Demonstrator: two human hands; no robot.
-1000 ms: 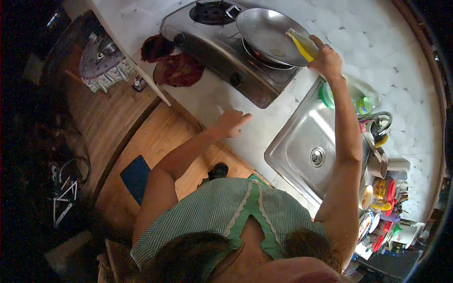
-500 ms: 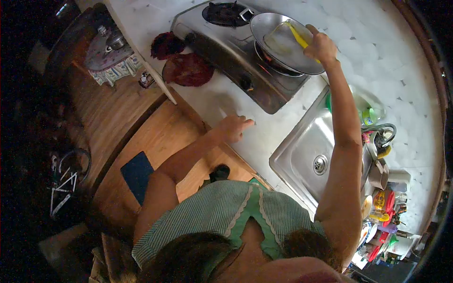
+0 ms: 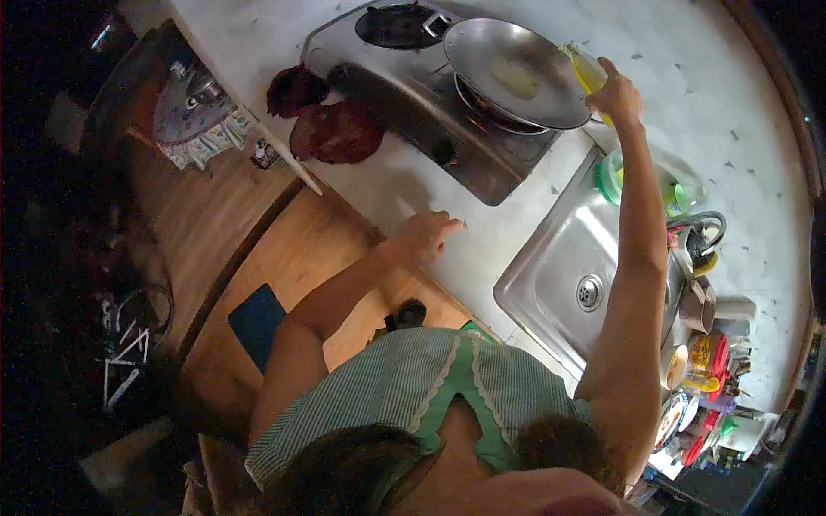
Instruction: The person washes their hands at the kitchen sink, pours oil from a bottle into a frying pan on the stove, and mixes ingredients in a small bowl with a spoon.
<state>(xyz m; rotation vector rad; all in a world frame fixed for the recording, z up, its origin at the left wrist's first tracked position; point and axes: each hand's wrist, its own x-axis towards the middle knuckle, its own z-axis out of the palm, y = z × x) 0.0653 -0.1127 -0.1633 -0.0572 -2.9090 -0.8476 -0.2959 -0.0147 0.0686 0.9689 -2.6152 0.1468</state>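
Observation:
My right hand (image 3: 618,96) is wrapped round a clear bottle of yellow oil (image 3: 586,70), its mouth pointing up and left at the right rim of a metal wok (image 3: 482,62). A small pool of oil (image 3: 514,82) lies in the wok, which rests on the right burner of the stove (image 3: 379,90). Flame shows under the wok. My left hand (image 3: 426,236) is held at the counter's front edge with its fingers curled and the index finger partly out; nothing shows in it.
A steel sink (image 3: 551,275) with a tap (image 3: 721,228) lies right of the stove. Dark red cloths (image 3: 337,132) lie left of it. A green-rimmed container (image 3: 612,176) stands behind the sink; jars and dishes (image 3: 707,353) crowd the far right.
My right hand has drawn the bottle up and right, from over the wok's inside to its rim. A visible pool of oil is in the wok. My left hand stays near the counter edge.

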